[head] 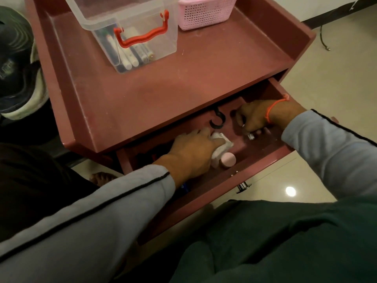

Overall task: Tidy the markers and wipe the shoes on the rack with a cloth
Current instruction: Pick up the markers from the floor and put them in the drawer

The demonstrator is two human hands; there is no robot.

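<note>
Both my hands reach into the open drawer [244, 160] of a dark red cabinet. My left hand [191, 152] grips a white cloth [222, 145] in the drawer's middle. My right hand [253, 117] is curled round a small item [250, 136] with a silver end at the drawer's right; what it is I cannot tell. On the cabinet top stands a clear plastic box [130, 31] with a red handle, holding several markers [132, 56]. A dark shoe [18, 78] with a pale sole lies at the far left.
A pink perforated basket [206, 13] stands at the back of the cabinet top [183, 78]. Inside the drawer lie a round pink lid [228, 159] and a black hook [218, 119]. A metal knob [242, 186] sticks out of the drawer front. Shiny tiled floor [326, 78] to the right.
</note>
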